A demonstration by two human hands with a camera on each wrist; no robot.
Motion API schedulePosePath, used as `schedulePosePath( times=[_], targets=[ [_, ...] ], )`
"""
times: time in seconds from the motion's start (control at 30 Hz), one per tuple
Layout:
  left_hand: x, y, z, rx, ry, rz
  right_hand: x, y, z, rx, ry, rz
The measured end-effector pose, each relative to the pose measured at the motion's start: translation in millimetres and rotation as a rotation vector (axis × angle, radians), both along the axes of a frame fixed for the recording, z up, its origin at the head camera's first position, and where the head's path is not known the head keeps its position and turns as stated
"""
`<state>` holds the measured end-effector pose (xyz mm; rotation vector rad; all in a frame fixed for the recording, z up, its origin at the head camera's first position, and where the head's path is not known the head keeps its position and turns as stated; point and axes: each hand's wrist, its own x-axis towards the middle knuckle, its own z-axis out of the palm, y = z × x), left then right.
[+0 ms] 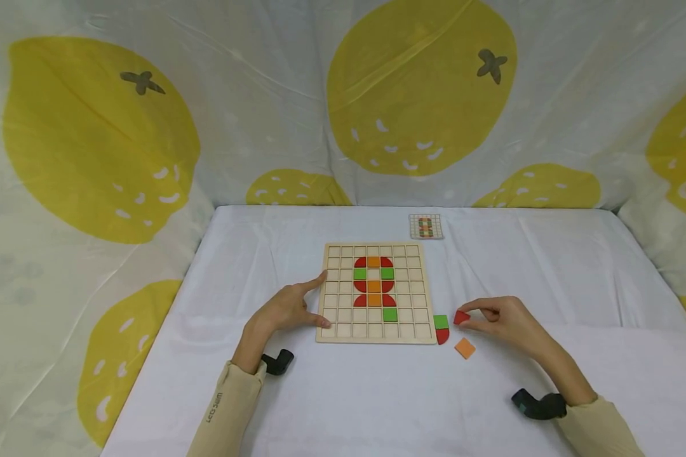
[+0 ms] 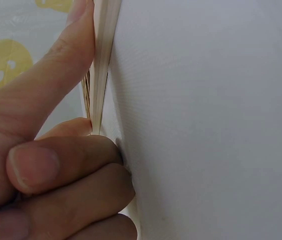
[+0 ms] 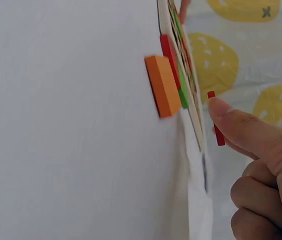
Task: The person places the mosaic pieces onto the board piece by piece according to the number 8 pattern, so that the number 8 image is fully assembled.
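My left hand (image 1: 286,308) rests at the left side of a wooden grid board (image 1: 337,330), thumb and index finger spread along its edge. In the left wrist view that hand's other fingers are curled beside the board's edge (image 2: 101,75). Red, green and orange tiles sit in the board's middle cells, among them a lone green tile (image 1: 390,315) lowest. Right of the board, my right hand (image 1: 505,320) pinches a red rounded tile (image 3: 219,131) between thumb and index finger, raised above the cloth.
Beside the board's lower right corner lie a green square tile (image 1: 441,322), a red rounded tile (image 1: 443,336) and an orange square tile (image 1: 465,348). A small pattern card (image 1: 425,226) lies behind the board. White cloth (image 1: 389,400) covers the table; a lemon-print curtain (image 1: 274,95) hangs behind.
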<state>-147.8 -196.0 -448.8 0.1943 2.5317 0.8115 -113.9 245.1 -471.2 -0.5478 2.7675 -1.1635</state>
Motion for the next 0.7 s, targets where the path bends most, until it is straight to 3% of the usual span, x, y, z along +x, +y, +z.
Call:
schedulePosePath(
  times=[0.37, 0.7],
  targets=[
    [0.4, -1.2, 0.4, 0.021, -0.003, 0.004, -1.8, -66.6, 0.1, -0.074, -0.109, 0.150],
    [-0.8, -0.9, 0.2, 0.011, -0.007, 0.003, -6.4, -105.2, -4.2, -0.048, -0.037, 0.215]
  ],
)
